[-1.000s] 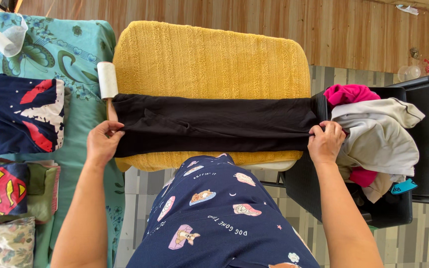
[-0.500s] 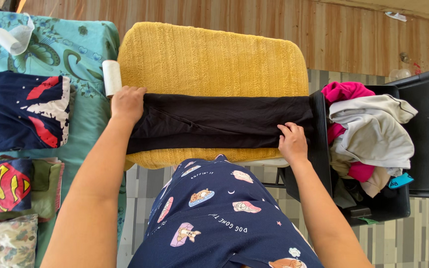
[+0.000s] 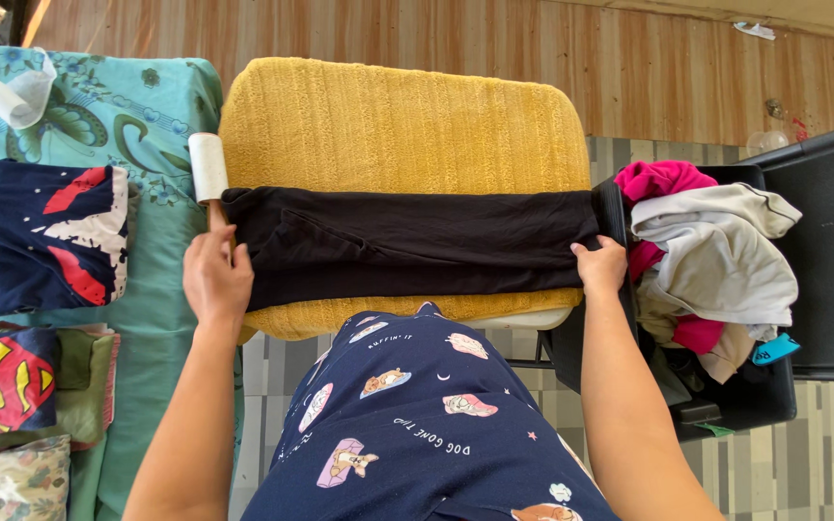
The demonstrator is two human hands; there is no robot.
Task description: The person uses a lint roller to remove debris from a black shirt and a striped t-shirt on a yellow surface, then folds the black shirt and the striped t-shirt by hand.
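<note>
Hands have slid apart to the ends of the black garment (image 3: 407, 251), now flat across the yellow pad (image 3: 398, 125). Left hand (image 3: 216, 280) grips its near-left corner beside the lint roller (image 3: 208, 166); right hand (image 3: 600, 267) pinches the right end by the bin (image 3: 774, 386), so smoothing looks nearly finished.

I see a plain black garment (image 3: 407, 246) on a mustard-yellow ribbed towel (image 3: 398, 125) — beside it a teal floral butterfly-print cloth (image 3: 98, 106), a white lint roller (image 3: 208, 166), pink and grey laundry (image 3: 707, 241).
</note>
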